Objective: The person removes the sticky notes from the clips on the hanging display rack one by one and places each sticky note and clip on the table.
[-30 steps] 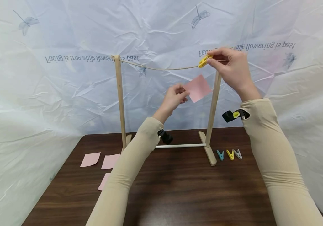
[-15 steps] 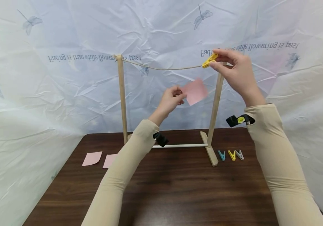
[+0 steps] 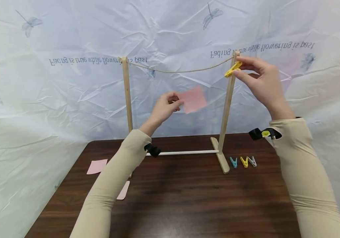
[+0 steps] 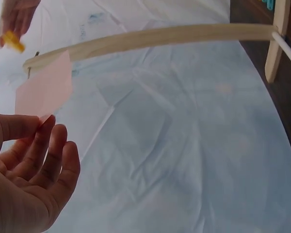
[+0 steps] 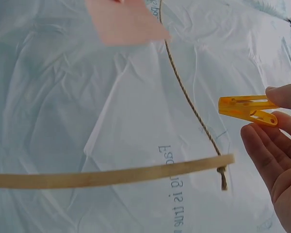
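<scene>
My left hand (image 3: 164, 107) pinches a pink paper square (image 3: 193, 99) by one edge, between thumb and forefinger, below the rope (image 3: 182, 71). In the left wrist view the paper (image 4: 46, 87) rises above the fingertips. By the top of the right wooden post (image 3: 227, 102), my right hand (image 3: 260, 77) holds a yellow clothespin (image 3: 233, 69) by its handle ends. The right wrist view shows that clothespin (image 5: 247, 109) apart from the rope (image 5: 191, 104), its tip pointing away from the hand. Nothing hangs on the rope.
A wooden stand with a left post (image 3: 127, 92) and a white crossbar (image 3: 187, 153) stands on the dark table (image 3: 187, 198). Blue (image 3: 233, 162), yellow (image 3: 244, 162) and grey (image 3: 252, 161) clothespins lie at right. Pink papers (image 3: 97, 166) lie at left, partly behind the left sleeve (image 3: 113, 178).
The left hand has moved left with the pink paper. The right hand has drawn the yellow clothespin right, off the rope's line to the right post. Both still hold their things.
</scene>
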`<state>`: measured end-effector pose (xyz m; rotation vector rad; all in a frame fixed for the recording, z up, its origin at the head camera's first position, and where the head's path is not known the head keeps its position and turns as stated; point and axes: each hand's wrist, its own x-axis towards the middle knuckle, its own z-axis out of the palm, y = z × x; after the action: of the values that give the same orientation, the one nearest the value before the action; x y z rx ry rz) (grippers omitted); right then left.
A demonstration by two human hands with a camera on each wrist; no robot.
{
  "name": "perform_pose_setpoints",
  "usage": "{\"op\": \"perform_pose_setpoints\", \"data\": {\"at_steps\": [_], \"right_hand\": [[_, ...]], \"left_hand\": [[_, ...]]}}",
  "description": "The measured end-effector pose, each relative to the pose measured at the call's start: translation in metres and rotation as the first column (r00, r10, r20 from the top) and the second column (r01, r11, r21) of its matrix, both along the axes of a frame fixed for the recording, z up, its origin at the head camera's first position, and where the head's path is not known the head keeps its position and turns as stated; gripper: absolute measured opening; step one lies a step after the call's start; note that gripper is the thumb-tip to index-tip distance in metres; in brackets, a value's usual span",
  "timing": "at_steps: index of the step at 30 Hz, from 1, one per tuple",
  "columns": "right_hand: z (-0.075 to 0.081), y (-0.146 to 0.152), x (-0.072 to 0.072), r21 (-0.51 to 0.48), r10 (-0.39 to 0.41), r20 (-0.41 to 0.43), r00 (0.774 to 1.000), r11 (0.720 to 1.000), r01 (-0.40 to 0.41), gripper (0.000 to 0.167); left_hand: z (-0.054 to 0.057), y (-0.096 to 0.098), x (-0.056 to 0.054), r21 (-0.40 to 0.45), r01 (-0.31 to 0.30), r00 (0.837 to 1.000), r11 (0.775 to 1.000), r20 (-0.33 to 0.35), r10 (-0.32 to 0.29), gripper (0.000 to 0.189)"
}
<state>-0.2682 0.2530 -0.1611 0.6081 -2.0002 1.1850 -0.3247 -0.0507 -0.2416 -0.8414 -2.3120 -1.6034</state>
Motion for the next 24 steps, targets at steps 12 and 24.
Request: {"op": "perform_pose_setpoints", "data": {"at_steps": [12, 24], "right_hand": [[-0.022, 0.037, 0.009, 0.034, -0.115, 0.051, 0.992, 0.993, 0.113, 0.041], [-0.046, 0.064, 0.019, -0.026, -0.157, 0.118, 0.981, 0.987, 0.161, 0.041]], "left_hand": [[0.006, -0.086, 0.020, -0.052, -0.128, 0.989, 0.990, -0.087, 0.123, 0.024], [0.009, -0.178, 0.051, 0.069, -0.258, 0.961, 0.964, -0.089, 0.263, 0.019]]}}
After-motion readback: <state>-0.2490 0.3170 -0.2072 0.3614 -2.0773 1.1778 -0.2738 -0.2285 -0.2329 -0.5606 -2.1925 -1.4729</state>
